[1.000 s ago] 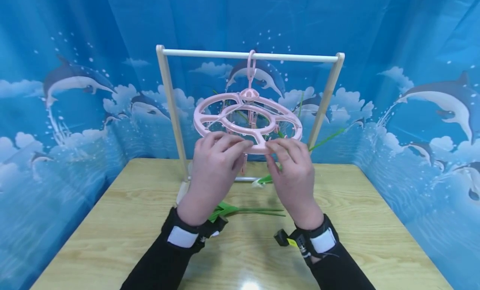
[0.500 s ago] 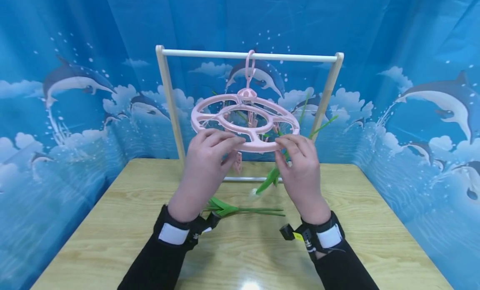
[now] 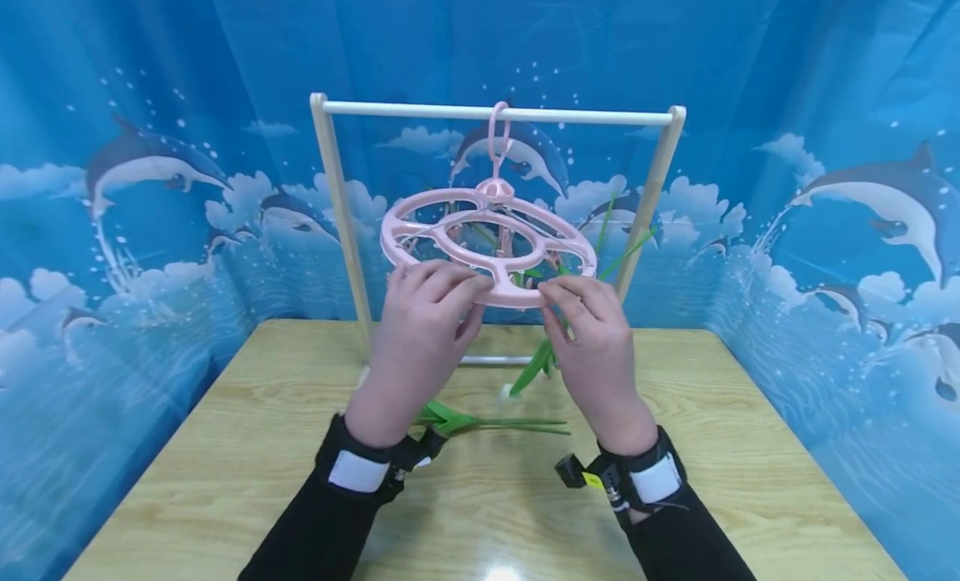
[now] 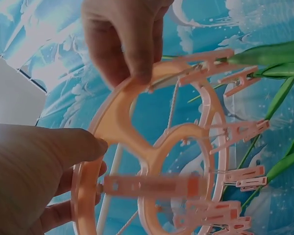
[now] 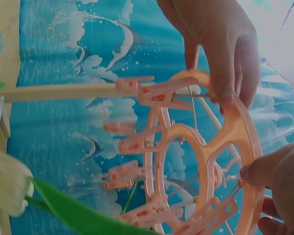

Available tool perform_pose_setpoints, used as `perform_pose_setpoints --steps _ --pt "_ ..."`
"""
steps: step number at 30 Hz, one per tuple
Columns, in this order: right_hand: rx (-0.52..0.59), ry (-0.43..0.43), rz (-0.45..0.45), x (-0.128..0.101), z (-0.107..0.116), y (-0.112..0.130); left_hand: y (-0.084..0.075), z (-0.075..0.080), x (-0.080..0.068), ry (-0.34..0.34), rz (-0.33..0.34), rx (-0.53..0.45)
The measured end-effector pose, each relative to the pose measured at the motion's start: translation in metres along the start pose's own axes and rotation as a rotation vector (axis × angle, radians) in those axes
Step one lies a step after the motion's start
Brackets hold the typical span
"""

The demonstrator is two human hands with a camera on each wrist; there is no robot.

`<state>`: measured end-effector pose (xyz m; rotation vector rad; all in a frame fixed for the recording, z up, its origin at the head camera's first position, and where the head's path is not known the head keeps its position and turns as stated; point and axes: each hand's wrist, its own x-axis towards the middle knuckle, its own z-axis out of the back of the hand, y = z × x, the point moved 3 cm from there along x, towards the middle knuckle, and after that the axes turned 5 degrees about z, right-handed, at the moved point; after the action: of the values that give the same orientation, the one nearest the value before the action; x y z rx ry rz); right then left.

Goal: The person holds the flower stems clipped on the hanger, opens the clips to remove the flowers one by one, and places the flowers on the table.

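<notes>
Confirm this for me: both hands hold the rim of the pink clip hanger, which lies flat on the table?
Not quite. Both hands, left hand and right hand, hold the pink clip hanger, but it hangs by its hook from the rack's bar, as the head view shows.

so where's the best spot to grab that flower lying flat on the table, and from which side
Probably the bare middle of the stem, taken from above with a fingertip pinch. The artificial flower lies flat on the wooden table, so nothing can slide under it. Its leaves bunch at the end by the left hand, while the stem runs thin and clear toward the right hand, the nearer one.
</notes>
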<state>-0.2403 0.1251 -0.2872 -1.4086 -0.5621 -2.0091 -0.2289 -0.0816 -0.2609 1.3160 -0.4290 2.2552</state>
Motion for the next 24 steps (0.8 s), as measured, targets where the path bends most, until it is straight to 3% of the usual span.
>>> perform_pose_setpoints --steps 5,10,24 --pt "-0.003 -0.010 0.045 0.001 -0.002 0.008 -0.006 -0.004 -0.002 0.017 -0.004 0.000" --pt "-0.011 -0.004 0.037 -0.001 -0.004 0.007 -0.004 -0.006 -0.004 0.044 0.036 -0.063" --pt "-0.009 0.005 -0.129 -0.002 0.003 -0.022 0.012 0.006 0.000 0.119 0.129 -0.178"
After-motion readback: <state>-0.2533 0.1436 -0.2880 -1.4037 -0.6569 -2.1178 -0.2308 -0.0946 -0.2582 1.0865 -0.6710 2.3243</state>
